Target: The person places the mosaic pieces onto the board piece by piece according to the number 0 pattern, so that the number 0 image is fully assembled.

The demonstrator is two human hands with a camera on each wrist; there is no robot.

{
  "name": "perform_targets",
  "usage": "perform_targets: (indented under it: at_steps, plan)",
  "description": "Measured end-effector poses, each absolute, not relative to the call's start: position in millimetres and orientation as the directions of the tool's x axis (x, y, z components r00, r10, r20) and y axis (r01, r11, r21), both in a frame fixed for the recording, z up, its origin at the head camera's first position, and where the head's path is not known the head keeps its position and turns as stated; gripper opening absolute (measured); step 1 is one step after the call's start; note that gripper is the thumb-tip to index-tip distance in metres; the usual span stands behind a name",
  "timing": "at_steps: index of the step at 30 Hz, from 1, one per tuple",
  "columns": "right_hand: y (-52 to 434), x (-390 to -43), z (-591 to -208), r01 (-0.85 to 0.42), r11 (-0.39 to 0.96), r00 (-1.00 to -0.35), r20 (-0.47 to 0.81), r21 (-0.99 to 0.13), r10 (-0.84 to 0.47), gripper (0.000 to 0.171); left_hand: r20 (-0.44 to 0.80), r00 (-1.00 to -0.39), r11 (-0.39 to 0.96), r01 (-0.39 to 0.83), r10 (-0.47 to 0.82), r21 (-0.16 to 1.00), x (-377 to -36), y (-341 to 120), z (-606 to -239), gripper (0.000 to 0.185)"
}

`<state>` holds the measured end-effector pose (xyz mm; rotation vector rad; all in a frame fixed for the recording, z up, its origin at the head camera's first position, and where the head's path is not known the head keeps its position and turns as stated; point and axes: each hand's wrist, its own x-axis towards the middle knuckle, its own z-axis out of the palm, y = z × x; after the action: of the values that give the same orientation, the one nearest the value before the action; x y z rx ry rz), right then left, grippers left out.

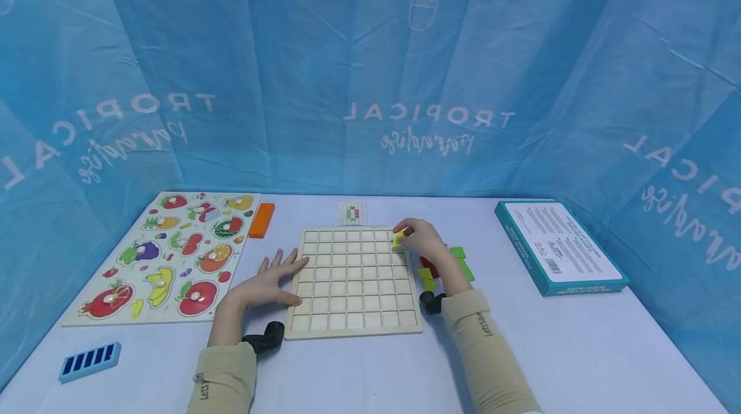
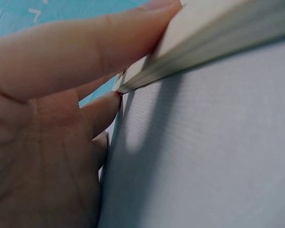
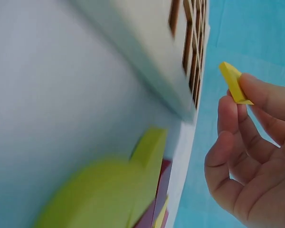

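The right hand (image 1: 425, 242) pinches a small yellow piece (image 1: 398, 240) betw. thumb and fingers (image 3: 230, 116), over the top right corner of the wooden grid board (image 1: 354, 282); from the wrist view the piece (image 3: 234, 81) looks apart from the board (image 3: 147, 57), not yet in a cell. The left hand (image 1: 267, 280) lies w. fingers straight and spread on the counter (image 1: 579, 350), at 9 o'clock of the board, fingertips touching its left edge (image 2: 147, 76). Loose green, yellow and red pieces (image 1: 448, 266) lie just beside the board at 3 o'clock. A small pattern card (image 1: 352, 213) is at 12 o'clock of the board, a fruit puzzle (image 1: 168, 253) well to 9 o'clock w. an orange block (image 1: 262, 220) by its top right corner, a teal box (image 1: 557, 247) to 3 o'clock, a blue block (image 1: 89, 360) at 8 o'clock.
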<state>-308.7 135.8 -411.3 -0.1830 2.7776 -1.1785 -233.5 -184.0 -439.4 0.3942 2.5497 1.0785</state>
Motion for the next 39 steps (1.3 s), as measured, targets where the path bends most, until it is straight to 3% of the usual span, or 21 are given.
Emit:
perform_targets:
  at_steps: [13, 26, 39]
  plan:
    - [108, -308, -403, -0.099, 0.579, -0.971, -0.047, -0.810, -0.232, 0.022, -0.200, -0.901, 0.671, 0.124, 0.384, 0.731, -234, -183, -440, 0.090]
    - [78, -311, -399, -0.138, 0.607, -0.960, -0.046, -0.783, -0.277, 0.012, -0.197, -0.902, 0.680, 0.132, 0.385, 0.721, -234, -185, -441, 0.090]
    - [55, -319, -408, -0.185, 0.570, -0.922, -0.060, -0.801, -0.382, 0.013, -0.196, -0.896, 0.678, 0.143, 0.398, 0.721, -234, -185, -439, 0.089]
